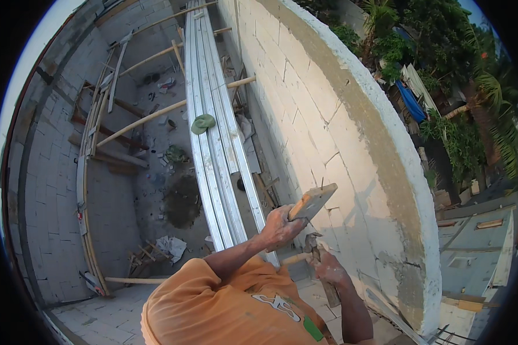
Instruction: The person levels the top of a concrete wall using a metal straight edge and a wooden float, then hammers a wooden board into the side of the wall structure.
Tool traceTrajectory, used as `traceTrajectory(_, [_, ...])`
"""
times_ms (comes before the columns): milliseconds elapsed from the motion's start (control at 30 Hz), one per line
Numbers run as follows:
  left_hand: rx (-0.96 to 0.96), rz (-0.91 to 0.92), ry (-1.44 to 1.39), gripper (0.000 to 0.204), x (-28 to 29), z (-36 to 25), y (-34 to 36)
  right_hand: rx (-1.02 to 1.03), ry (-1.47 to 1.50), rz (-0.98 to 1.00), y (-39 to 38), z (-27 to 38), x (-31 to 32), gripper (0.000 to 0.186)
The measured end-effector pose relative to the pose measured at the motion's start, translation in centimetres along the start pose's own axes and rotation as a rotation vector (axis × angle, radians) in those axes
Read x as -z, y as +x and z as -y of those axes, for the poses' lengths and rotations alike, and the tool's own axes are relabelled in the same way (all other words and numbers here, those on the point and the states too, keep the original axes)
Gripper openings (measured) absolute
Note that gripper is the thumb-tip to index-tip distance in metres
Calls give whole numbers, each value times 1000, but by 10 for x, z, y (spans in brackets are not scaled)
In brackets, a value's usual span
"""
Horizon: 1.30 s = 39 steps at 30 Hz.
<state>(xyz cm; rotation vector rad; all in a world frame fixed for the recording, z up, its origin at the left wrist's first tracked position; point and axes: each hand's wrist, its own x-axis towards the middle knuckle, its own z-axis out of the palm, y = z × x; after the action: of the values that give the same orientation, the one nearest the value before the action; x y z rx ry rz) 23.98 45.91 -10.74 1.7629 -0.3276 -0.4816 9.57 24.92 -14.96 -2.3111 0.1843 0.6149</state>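
Note:
My left hand [284, 229] grips a short wooden board [315, 202] by its near end, fingers wrapped round it. A thin nail [322, 182] sticks up from the board's far end. Close below and to the right, my right hand [331, 268] is closed round a hammer [313, 244], its metal head pointing up towards the board. Head and board look slightly apart. Part of the hammer's handle is hidden by my fingers. Both hands are raised in front of the pale block wall [328, 132].
Long metal planks [213, 155] run away from me over bamboo poles [149, 121], high above a littered floor [161, 167]. A green cap-like thing [202, 123] lies on them. The wall's rough top edge [408, 167] curves along my right, with plants and roofs beyond.

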Motion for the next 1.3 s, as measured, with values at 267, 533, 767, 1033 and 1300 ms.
traceTrajectory(267, [-1,14,-160,28,-5,40,7,-268,47,141,-3,35,26,49])
traceTrajectory(533, [0,111,-103,28,-23,35,13,-176,-4,132,-13,20,17,49])
traceTrajectory(767, [-124,92,-19,25,-34,41,17,-145,1,128,-12,23,18,46])
traceTrajectory(1033, [-135,73,125,29,-40,48,19,-206,32,98,-21,19,12,46])
traceTrajectory(1300, [-51,98,333,32,-54,55,7,-388,-136,94,-30,8,1,39])
